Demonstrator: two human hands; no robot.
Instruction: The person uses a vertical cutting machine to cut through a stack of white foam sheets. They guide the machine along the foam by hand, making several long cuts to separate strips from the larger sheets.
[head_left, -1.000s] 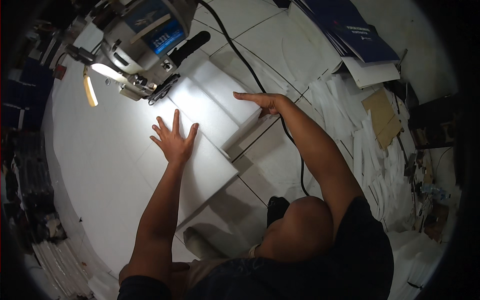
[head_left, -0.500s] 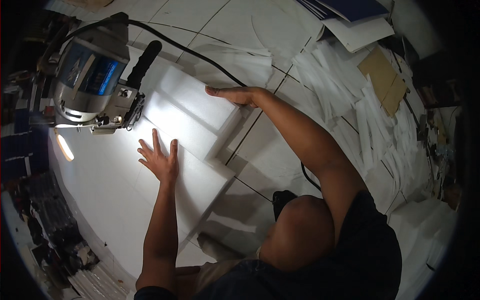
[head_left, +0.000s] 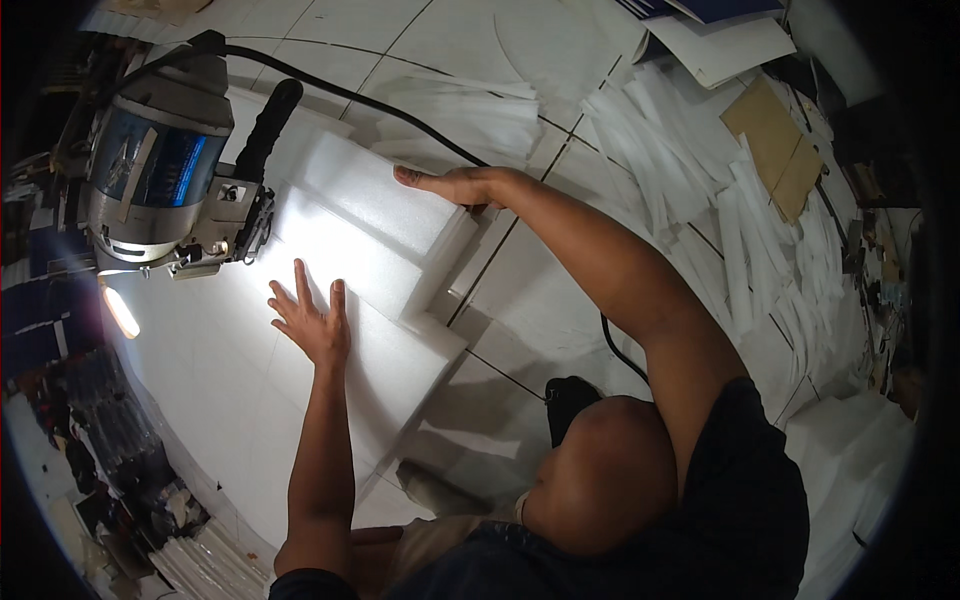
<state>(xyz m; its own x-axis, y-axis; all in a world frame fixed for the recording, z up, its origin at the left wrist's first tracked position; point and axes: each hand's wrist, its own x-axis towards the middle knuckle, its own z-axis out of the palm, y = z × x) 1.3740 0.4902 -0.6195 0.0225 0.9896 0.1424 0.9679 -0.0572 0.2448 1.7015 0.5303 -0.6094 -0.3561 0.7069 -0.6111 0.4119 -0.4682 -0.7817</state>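
White foam sheets lie stacked in steps on a broad white surface (head_left: 190, 400). The upper foam block (head_left: 385, 195) has my right hand (head_left: 455, 187) at its far right corner, the thumb along the top and the other fingers bent over the side, partly hidden. Flat on the white foam just left of the stack's near edge rests my left hand (head_left: 318, 325), its fingers spread. Beyond my fingertips stands an electric machine (head_left: 160, 170) with a blue and silver motor. Its black handle (head_left: 270, 125) slants up over the foam, and the foam's left end passes close beside it.
A lit lamp (head_left: 120, 308) glows below the motor. The black cable (head_left: 380, 118) runs from the machine toward my right arm. White foam strips (head_left: 660, 150) and brown cardboard (head_left: 775, 150) lie on the tiled floor to the right. Wrapped goods (head_left: 120, 420) line the left side.
The view has shifted slightly, and the machine appears a little farther left. Both hands sit slightly farther left in the picture, in the same pose on the foam.
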